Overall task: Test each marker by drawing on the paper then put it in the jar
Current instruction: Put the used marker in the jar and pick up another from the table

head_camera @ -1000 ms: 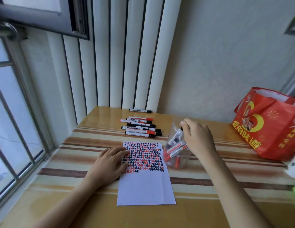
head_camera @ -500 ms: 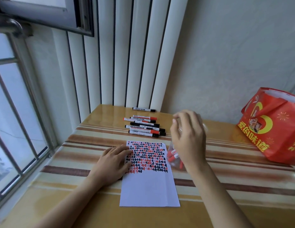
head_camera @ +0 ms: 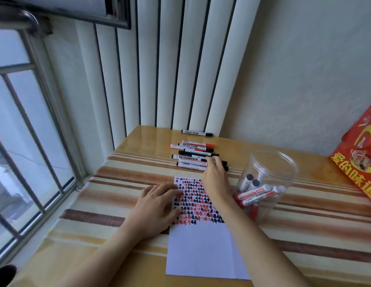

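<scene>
left hand [head_camera: 157, 206] flat, pressing paper [head_camera: 203, 235] to surface [head_camera: 304, 241] | right hand [head_camera: 215, 177] fingertips on marker row [head_camera: 192, 160]; whether it grips, cannot tell | markers look light, rigid, smooth, may roll: pinch mid-barrel | jar [head_camera: 267, 183] right, holding markers

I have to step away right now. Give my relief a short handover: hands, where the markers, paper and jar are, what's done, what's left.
Left hand: flat on the paper, pinning its left edge.
Right hand: at the near end of the marker row; grip not confirmed.
Jar: open, right of the paper, several tested markers inside.
Done: upper half of the paper filled with red and black marks.
Left: about eight markers on the table, one lying apart by the wall.
</scene>
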Available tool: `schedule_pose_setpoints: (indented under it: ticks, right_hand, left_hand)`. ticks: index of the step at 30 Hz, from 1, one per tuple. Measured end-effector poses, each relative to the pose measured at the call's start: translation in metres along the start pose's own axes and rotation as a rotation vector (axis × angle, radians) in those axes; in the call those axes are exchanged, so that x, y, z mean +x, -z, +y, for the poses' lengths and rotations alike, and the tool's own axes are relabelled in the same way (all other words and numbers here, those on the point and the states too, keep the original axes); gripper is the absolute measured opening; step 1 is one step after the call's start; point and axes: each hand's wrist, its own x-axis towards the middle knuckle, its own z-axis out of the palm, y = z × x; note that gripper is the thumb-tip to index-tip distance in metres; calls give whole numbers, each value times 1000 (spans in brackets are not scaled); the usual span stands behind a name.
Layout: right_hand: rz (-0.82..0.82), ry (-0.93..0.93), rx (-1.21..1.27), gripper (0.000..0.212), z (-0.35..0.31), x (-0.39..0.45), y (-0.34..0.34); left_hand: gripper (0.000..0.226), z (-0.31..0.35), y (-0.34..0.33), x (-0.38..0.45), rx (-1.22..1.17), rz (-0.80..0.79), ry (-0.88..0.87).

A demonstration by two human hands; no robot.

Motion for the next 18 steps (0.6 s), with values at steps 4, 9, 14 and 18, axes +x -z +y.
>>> schedule_pose_setpoints:
  ticks: [4, 9, 14, 18]
  right_hand:
    - [43, -9, 2, 33, 4, -2, -6]
    - [78, -2, -23, 17, -2, -8, 11]
    - [130, 16, 162, 10, -16, -47, 37]
    - [-6, -31, 506, 8, -22, -92, 53]
  left_hand:
    - [54, -2, 0, 1, -2, -5, 1]
    - [54, -2, 1, 1, -15, -2, -4]
    - [55, 1, 2, 1, -33, -2, -8]
    - [54, 5, 7, 0, -106, 38, -23]
